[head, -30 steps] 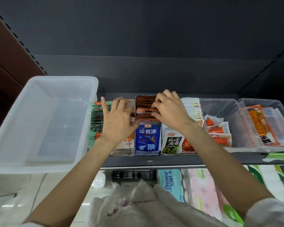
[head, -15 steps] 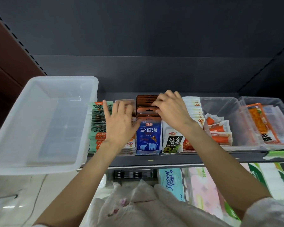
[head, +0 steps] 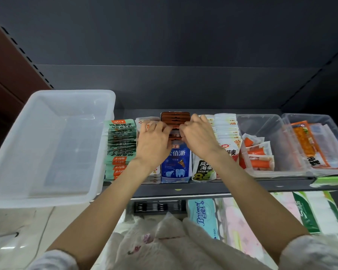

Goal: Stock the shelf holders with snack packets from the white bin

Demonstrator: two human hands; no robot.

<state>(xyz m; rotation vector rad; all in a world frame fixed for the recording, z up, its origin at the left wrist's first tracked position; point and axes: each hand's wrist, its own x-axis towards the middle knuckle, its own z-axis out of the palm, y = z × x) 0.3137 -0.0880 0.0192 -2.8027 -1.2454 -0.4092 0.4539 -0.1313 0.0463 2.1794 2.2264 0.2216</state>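
Dark shelf (head: pixel 213 189): a single board is seen running left to right, its front edge nearest the viewer. White bin (head: pixel 47 149): translucent, set at the shelf's left end, overhanging the front edge; nothing is seen inside it. Two clear holders (head: pixel 275 145) are stood at the right end, with orange-and-white packets (head: pixel 259 154) held in the nearer one and an orange packet (head: pixel 303 141) laid in the farther. Rows of snack packets are filed upright between bin and holders: a green row (head: pixel 120 145) just beside the bin, a blue-fronted row (head: pixel 176 162) at mid shelf with brown packets (head: pixel 175 118) ranked behind it, a white row (head: pixel 226 127) to its right. Left hand (head: pixel 154 141): laid over the row left of the blue one, fingers curled onto the packet tops; what is gripped cannot be told. Right hand (head: pixel 200 133): fingers curled at the brown packets, fingertips meeting the left hand's; a firm hold cannot be told. Tissue packs (head: pixel 204 217) are stocked beneath the shelf.
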